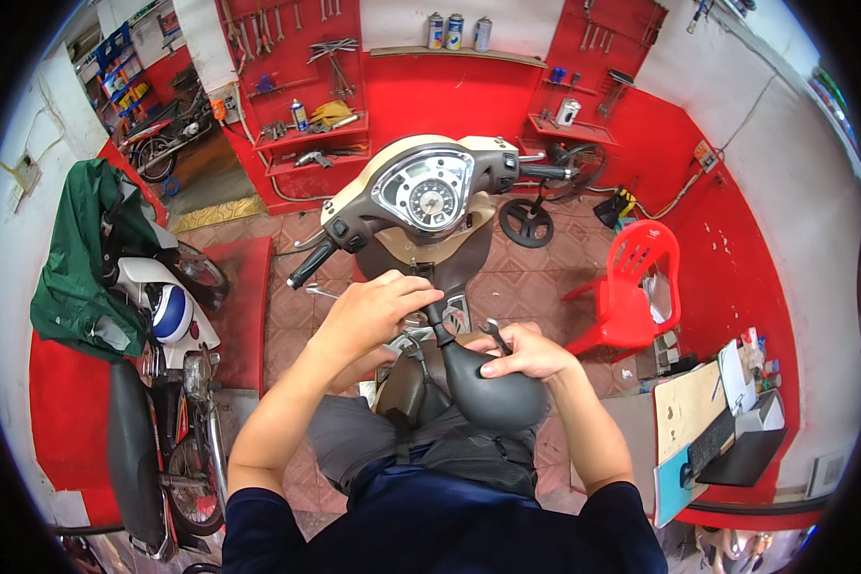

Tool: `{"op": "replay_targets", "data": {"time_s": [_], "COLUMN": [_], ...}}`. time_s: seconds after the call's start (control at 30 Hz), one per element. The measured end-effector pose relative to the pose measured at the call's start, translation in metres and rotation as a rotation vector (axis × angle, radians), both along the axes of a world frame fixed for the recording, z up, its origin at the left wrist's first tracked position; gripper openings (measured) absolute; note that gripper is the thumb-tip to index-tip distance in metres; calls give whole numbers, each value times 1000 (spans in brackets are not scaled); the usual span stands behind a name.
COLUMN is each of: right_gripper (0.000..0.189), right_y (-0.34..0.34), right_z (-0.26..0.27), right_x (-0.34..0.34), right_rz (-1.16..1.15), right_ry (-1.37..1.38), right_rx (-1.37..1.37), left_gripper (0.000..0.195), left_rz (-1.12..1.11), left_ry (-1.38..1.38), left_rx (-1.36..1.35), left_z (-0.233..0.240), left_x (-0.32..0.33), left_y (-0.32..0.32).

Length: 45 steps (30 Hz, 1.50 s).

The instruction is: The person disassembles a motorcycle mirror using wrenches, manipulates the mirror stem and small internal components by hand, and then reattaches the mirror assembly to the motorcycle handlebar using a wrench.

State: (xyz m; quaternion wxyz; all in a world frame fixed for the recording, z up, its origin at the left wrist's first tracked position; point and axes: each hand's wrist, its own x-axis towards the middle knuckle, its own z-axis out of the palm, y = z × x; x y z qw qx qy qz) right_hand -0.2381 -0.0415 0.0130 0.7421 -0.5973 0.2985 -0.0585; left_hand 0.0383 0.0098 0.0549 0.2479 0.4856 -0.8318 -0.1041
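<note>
In my right hand (527, 353) is the black housing of a scooter mirror (499, 387), together with an open-end wrench (493, 331) whose jaw sticks up beside my fingers. My left hand (369, 316) has its fingers bent on the black mirror stem (436, 312), near its upper end. A second black mirror (420, 384) lies lower, at my lap, partly hidden behind the first. Ahead of me stands a cream and brown scooter's handlebar with its round-dial instrument cluster (427, 197). What my lower left fingers touch is hidden.
At the left, a green cover (86, 251) drapes a parked motorbike. A red plastic chair (635, 294) stands to the right, near a desk (689, 409) with a keyboard. Red wall panels hold wrenches (262, 32); spray cans (455, 32) stand on a shelf. Another wrench (321, 290) lies left of the scooter.
</note>
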Motion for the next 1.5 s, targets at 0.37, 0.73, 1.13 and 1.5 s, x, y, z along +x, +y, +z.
{"op": "replay_targets", "data": {"time_s": [0.37,0.73,1.13,1.5], "right_gripper": [64,47,33,47], "right_y": [-64,-237,-334,-361], "right_z": [77,168,114,76], "right_x": [-25,11,10,-18], "right_rz": [-490,-868,-957,-1015], "right_ry": [-788,-535,-566,-577], "right_rx": [-224,-507,-334,-348], "left_gripper": [18,26,25,24], "left_rz": [-22,-30,179,124], "left_ry": [499,375,128,70], "left_rx": [262,89,139,237], "left_z": [6,81,33,30], "left_x": [-45,-39,-47,-66], "left_y": [-70,-274,-414,-419]}}
